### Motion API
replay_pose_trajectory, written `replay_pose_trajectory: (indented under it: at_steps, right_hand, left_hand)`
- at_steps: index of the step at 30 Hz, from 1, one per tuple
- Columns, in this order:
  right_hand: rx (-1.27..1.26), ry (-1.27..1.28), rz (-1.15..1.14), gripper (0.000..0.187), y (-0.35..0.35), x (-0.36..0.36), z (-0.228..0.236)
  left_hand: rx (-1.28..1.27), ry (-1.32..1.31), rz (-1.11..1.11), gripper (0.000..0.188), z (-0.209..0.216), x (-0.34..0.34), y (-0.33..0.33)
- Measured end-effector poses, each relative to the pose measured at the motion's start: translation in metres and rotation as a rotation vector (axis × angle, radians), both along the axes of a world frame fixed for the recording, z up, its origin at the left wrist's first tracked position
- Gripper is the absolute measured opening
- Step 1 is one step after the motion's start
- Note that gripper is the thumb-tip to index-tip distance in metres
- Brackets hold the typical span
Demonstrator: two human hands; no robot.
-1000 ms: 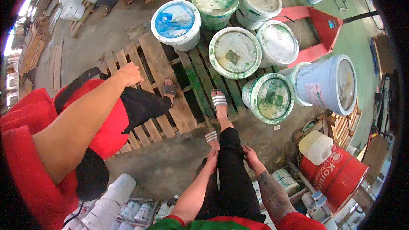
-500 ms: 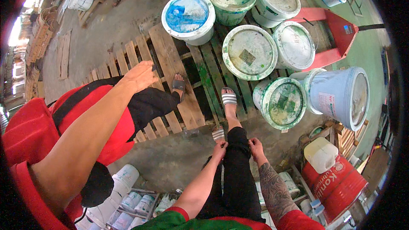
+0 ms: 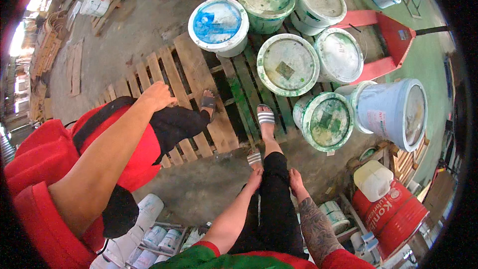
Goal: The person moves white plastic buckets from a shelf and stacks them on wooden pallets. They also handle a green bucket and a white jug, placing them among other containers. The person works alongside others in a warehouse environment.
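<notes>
- The left hand (image 3: 254, 181) and right hand (image 3: 297, 181) sit one on each side of the black trouser leg (image 3: 275, 179), fingers curled in at its edges; I cannot tell from here whether either is clamped on the cloth.
- That leg stretches forward between the forearms, its hem well above the ankle. I'd judge the step in hand to be adjusting the trouser leg; shifting the cloth would call for a firm pinch on both sides and an even pull.
- Below it, a striped sandal (image 3: 266, 117) stands on the slats of the wooden pallet (image 3: 199, 77).
- To the right, a yellowish jug (image 3: 372, 179) rests on a red drum (image 3: 393, 214).
- To the left, a co-worker's hand (image 3: 157, 96) hangs over that person's knee, nothing visible in it.
- Farther off, a green-stained bucket (image 3: 326, 122) stands nearest of a cluster, with a blue-smeared bucket (image 3: 217, 25) beyond on the left.
- Behind them on the right lies a red pallet jack (image 3: 406, 45).
</notes>
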State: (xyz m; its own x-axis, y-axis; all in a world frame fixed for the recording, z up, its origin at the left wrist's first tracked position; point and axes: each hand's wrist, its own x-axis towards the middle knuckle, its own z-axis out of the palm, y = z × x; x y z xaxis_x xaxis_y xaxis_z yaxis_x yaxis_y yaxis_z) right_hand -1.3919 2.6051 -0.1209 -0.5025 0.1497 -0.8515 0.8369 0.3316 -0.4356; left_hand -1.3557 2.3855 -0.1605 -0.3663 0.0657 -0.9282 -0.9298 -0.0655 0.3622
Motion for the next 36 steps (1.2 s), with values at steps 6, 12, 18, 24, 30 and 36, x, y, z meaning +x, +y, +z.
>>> replay_pose_trajectory:
  at_steps: [6,12,18,24,30,36]
  right_hand:
    - [0.072,0.153,0.324,0.039,-0.003,-0.018,-0.02]
    - [-0.145,0.09,0.114,0.037,0.005,-0.008,-0.008]
    - [0.082,0.274,0.534,0.023,0.01,-0.034,0.047]
    - [0.136,0.328,0.555,0.03,0.054,-0.031,0.118]
    - [0.357,0.353,0.705,0.036,0.115,0.009,0.159]
    - [0.374,0.405,0.818,0.039,0.126,0.041,0.191]
  left_hand:
    - [-0.134,-0.093,0.015,0.05,0.003,0.009,-0.004]
    - [-0.195,0.169,-0.199,0.041,0.059,-0.023,-0.031]
    - [-0.351,0.17,-0.496,0.045,0.13,0.015,-0.115]
    - [-0.661,0.143,-0.483,0.043,0.218,0.109,-0.205]
    - [-0.7,0.143,-0.129,0.04,0.237,0.194,-0.23]
    - [-0.522,0.13,0.207,0.036,0.223,0.262,-0.186]
